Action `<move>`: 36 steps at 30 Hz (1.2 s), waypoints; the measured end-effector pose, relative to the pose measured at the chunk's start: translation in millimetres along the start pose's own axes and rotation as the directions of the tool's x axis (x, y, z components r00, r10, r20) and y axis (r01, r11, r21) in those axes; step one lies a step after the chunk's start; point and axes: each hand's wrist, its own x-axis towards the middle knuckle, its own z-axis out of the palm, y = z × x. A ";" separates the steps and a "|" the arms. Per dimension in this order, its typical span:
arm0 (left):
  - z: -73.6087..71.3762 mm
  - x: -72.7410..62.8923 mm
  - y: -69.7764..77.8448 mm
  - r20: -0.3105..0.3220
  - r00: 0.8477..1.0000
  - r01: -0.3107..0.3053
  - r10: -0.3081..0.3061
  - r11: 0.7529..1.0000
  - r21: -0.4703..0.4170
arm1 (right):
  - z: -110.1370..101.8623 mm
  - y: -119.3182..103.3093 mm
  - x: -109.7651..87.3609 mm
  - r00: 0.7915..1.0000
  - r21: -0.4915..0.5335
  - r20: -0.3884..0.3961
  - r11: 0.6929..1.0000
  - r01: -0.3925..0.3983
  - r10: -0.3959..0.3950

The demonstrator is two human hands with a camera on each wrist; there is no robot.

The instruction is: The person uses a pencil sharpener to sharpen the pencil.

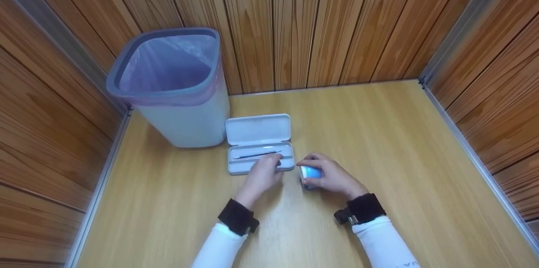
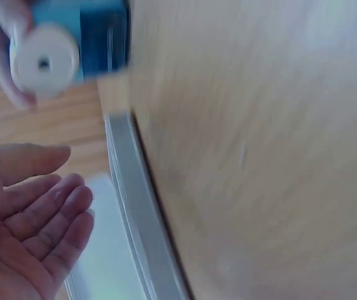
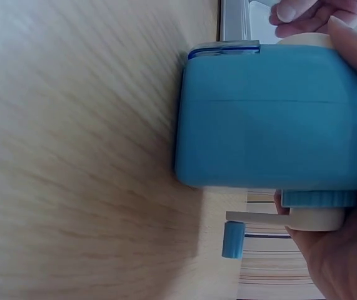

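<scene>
My right hand (image 1: pixel 334 176) grips a blue hand-crank pencil sharpener (image 1: pixel 311 172) standing on the table to the right of an open pencil case (image 1: pixel 258 129). In the right wrist view the sharpener's crank arm (image 3: pixel 259 217) ends in a small blue knob. A cream disc (image 2: pixel 58 50) with a dark hole in its centre shows in the left wrist view. Over the near right part of the case is my left hand (image 1: pixel 263 170); its fingers (image 2: pixel 50 228) are loosely bent, with nothing in them. A thin dark pencil (image 1: pixel 254 155) lies in the case.
A white bin (image 1: pixel 189 123) with a grey rim and a plastic liner stands behind and left of the case. Wood-panelled walls (image 1: pixel 294 28) enclose the table (image 1: pixel 358 112) at the back and both sides.
</scene>
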 end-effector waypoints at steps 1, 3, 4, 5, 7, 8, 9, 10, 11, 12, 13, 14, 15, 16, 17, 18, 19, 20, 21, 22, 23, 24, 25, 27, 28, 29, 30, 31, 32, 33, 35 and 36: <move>3.3 -2.7 3.8 0.012 1.000 -0.008 0.008 1.000 -0.006 | -0.1 0.3 0.2 1.000 -0.001 0.001 1.000 0.003 -0.003; 9.9 -7.1 10.0 0.035 0.999 -0.029 0.029 1.000 -0.004 | -0.4 0.4 0.5 1.000 0.007 0.002 1.000 0.017 -0.017; 13.1 -8.8 12.6 0.048 0.998 -0.037 0.037 0.999 -0.006 | -0.5 0.3 0.5 1.000 0.010 0.002 1.000 0.018 -0.018; 16.3 -10.1 14.8 0.056 0.997 -0.049 0.049 0.999 -0.002 | -0.6 0.2 0.5 1.000 0.014 0.002 1.000 0.019 -0.019; 22.5 -12.2 18.0 0.074 0.995 -0.061 0.061 0.998 0.002 | -0.6 0.3 0.1 1.000 0.019 0.003 1.000 0.009 -0.009; 25.5 -12.8 19.1 0.084 0.995 -0.061 0.061 0.998 -0.002 | -0.3 0.6 -0.1 1.000 0.020 0.005 1.000 0.006 -0.006; 28.5 -13.2 19.9 0.094 0.994 -0.058 0.059 0.998 -0.012 | -0.2 0.9 -0.3 1.000 0.019 0.008 1.000 -0.003 0.003; 31.2 -13.6 20.5 0.102 0.993 -0.056 0.058 0.998 -0.023 | -0.1 1.1 -0.4 1.000 0.019 0.010 1.000 -0.009 0.009; 33.4 -14.1 21.1 0.109 0.993 -0.051 0.054 0.998 -0.033 | 0.1 1.3 -0.7 1.000 0.022 0.012 1.000 -0.013 0.013; 35.2 -14.5 21.4 0.113 0.992 -0.048 0.053 0.998 -0.045 | 0.2 1.4 -0.9 1.000 0.026 0.013 1.000 -0.015 0.014; 36.5 -14.5 21.9 0.115 0.992 -0.047 0.054 0.997 -0.060 | 0.2 1.5 -1.1 1.000 0.029 0.013 0.999 -0.017 0.016; 37.8 -14.1 22.3 0.119 0.991 -0.045 0.053 0.996 -0.075 | -0.1 1.1 -1.5 1.000 0.032 0.011 0.999 -0.023 0.022; 38.8 -13.6 22.7 0.119 0.991 -0.043 0.054 0.995 -0.091 | -0.4 0.7 -1.8 1.000 0.035 0.008 0.999 -0.025 0.024; 39.4 -13.0 23.1 0.121 0.991 -0.040 0.053 0.993 -0.109 | -0.7 0.4 -2.0 1.000 0.037 0.006 0.999 -0.025 0.025; 40.1 -12.2 23.3 0.121 0.991 -0.037 0.053 0.991 -0.128 | -0.9 0.2 -2.2 1.000 0.038 0.004 0.999 -0.024 0.024; 40.6 -11.0 23.4 0.122 0.991 -0.033 0.052 0.988 -0.152 | -1.0 0.0 -2.2 1.000 0.038 0.003 0.999 -0.021 0.021; 41.2 -9.8 23.3 0.121 0.991 -0.027 0.049 0.984 -0.175 | -1.1 -0.3 -2.1 1.000 0.037 0.001 0.999 -0.019 0.019; 42.2 -8.6 22.9 0.122 0.992 -0.018 0.043 0.980 -0.198 | -1.2 -0.5 -1.9 1.000 0.034 0.001 0.999 -0.018 0.018; 43.3 -7.4 22.4 0.118 0.992 -0.012 0.040 0.974 -0.225 | -1.1 -0.5 -1.7 1.000 0.030 0.002 0.999 -0.015 0.015; 44.6 -6.1 22.0 0.115 0.993 -0.007 0.037 0.968 -0.250 | -1.1 -0.4 -1.5 1.000 0.028 0.004 1.000 -0.013 0.013; 46.0 -4.8 21.7 0.108 0.994 -0.003 0.035 0.962 -0.275 | -1.1 -0.3 -1.4 1.000 0.028 0.004 1.000 -0.008 0.008; 47.3 -3.7 21.3 0.101 0.994 0.000 0.032 0.956 -0.294 | -1.1 -0.2 -1.2 1.000 0.028 0.004 1.000 -0.004 0.004; 48.8 -2.7 20.8 0.092 0.995 -0.001 0.030 0.953 -0.303 | -1.0 0.1 -1.0 1.000 0.029 0.004 1.000 0.000 0.000; 50.6 -1.3 20.5 0.072 0.997 -0.007 0.030 0.952 -0.306 | -0.9 0.5 -0.6 1.000 0.029 0.006 1.000 0.006 -0.007; 51.1 -0.8 20.6 0.065 0.997 -0.009 0.030 0.954 -0.300 | -0.9 0.9 -0.4 1.000 0.028 0.006 1.000 0.012 -0.012; 51.2 -0.4 20.8 0.057 0.998 -0.014 0.032 0.959 -0.284 | -0.8 1.2 -0.1 1.000 0.021 0.007 0.999 0.029 -0.029; 51.1 0.0 21.1 0.051 0.998 -0.019 0.034 0.964 -0.264 | -0.8 1.4 0.1 0.999 0.013 0.008 0.999 0.036 -0.036; 50.9 0.4 21.6 0.049 0.998 -0.021 0.034 0.970 -0.243 | -0.8 1.6 0.4 0.999 0.005 0.010 0.999 0.042 -0.042; 50.4 0.8 22.3 0.048 0.998 -0.020 0.032 0.974 -0.226 | -0.9 1.7 0.6 0.999 -0.004 0.012 0.999 0.047 -0.047; 50.1 1.2 22.8 0.049 0.998 -0.019 0.030 0.977 -0.212 | -1.0 1.9 0.8 0.999 -0.012 0.013 0.999 0.053 -0.053; 49.5 2.4 24.2 0.058 0.998 -0.012 0.023 0.983 -0.185 | -1.0 2.0 1.1 0.997 -0.021 0.017 0.997 0.070 -0.070; 49.5 2.9 24.9 0.065 0.998 -0.005 0.017 0.984 -0.178 | -1.3 1.8 1.0 0.998 -0.019 0.019 0.998 0.063 -0.063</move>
